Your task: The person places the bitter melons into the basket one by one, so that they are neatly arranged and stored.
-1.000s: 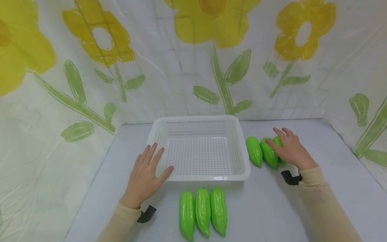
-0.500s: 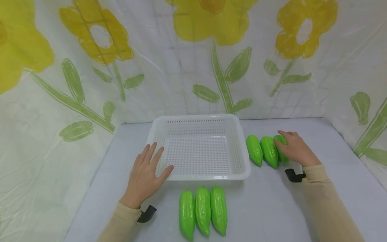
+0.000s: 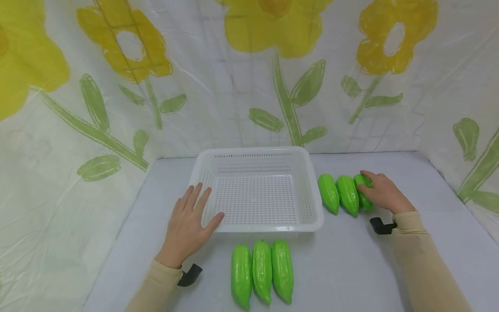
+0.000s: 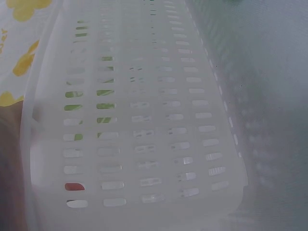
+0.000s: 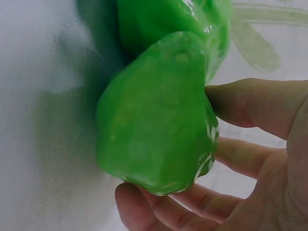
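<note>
My right hand (image 3: 383,190) holds the rightmost of three glossy, ridged green vegetables with pointed ends, thumb on one side and fingers curled round the other. In the right wrist view this green vegetable (image 5: 154,120) fills the middle, with the neighbouring one (image 5: 168,21) right behind it. The other two of that row, the left one (image 3: 328,194) and the middle one (image 3: 348,196), lie beside the white basket (image 3: 257,228). My left hand (image 3: 187,232) rests on the basket's left front rim, fingers straight and spread. The left wrist view shows the slotted basket wall (image 4: 139,144).
In front of the basket lie three more green vegetables (image 3: 261,273) side by side, tips toward me. They stand on the pale table (image 3: 331,268). A flower-printed white sheet (image 3: 214,104) rises behind the table and along both sides.
My right hand has moved right and down from above the row, and its spread fingers have closed round the rightmost green vegetable. The left hand has stayed at the basket.
</note>
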`<state>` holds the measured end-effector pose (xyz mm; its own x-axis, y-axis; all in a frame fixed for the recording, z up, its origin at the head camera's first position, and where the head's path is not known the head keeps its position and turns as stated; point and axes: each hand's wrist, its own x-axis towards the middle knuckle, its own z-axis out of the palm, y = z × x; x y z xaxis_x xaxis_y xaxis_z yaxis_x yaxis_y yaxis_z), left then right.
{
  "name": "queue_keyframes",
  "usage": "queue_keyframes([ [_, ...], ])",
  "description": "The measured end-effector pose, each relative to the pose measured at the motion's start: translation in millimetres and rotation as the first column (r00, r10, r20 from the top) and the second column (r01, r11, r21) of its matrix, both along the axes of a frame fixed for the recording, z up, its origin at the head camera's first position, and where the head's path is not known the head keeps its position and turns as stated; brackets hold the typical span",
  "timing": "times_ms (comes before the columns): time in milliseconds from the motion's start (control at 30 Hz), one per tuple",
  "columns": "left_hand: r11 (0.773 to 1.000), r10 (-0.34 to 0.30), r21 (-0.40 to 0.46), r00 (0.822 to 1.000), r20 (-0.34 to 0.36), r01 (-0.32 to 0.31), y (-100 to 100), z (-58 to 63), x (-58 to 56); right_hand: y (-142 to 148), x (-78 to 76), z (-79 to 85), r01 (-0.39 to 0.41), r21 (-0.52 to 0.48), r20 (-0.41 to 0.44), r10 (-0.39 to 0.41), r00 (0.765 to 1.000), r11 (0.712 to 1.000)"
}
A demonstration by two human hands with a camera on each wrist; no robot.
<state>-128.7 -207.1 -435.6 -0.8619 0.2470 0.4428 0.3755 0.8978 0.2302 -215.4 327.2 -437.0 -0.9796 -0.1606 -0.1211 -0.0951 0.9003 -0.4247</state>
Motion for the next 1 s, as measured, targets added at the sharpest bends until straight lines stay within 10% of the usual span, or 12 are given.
queue_keyframes([
  [1000,1.000,0.005,-0.017,1.000,-0.007,-0.005,0.1,0.2,0.5,3.3,1.0,7.3,0.039,-0.019,0.016,-0.039,0.999,0.999],
])
